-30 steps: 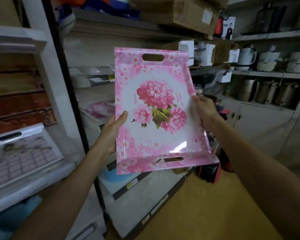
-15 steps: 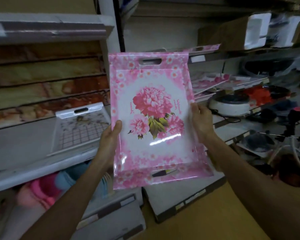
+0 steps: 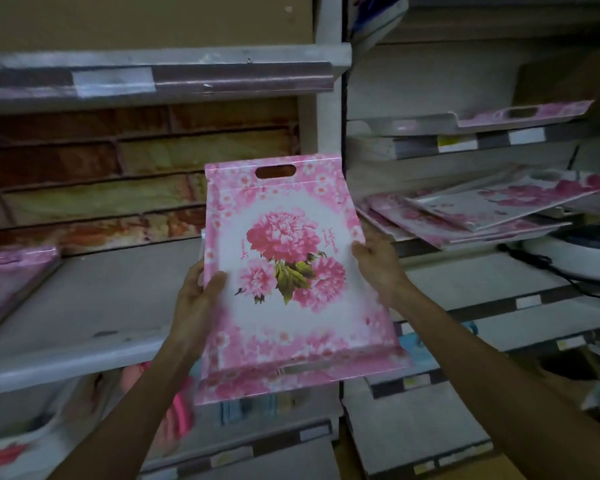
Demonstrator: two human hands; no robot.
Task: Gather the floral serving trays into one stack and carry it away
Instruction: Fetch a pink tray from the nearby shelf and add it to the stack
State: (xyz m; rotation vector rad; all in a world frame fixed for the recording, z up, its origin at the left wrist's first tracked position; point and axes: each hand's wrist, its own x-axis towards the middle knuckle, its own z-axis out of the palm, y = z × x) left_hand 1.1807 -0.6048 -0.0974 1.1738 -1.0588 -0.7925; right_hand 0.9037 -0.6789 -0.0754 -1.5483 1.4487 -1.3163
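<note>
While both hands grip it, the pink floral tray (image 3: 288, 271) stands nearly upright in front of the shelves, its long axis running up and down, printed face toward the camera, one cut-out handle at the top. The left hand (image 3: 198, 299) closes its fingers (image 3: 215, 280) on the left rim; the right hand (image 3: 378, 268) clasps the right rim. Right of the right hand, more floral trays (image 3: 482, 209) lie overlapping on a shelf (image 3: 499, 268).
</note>
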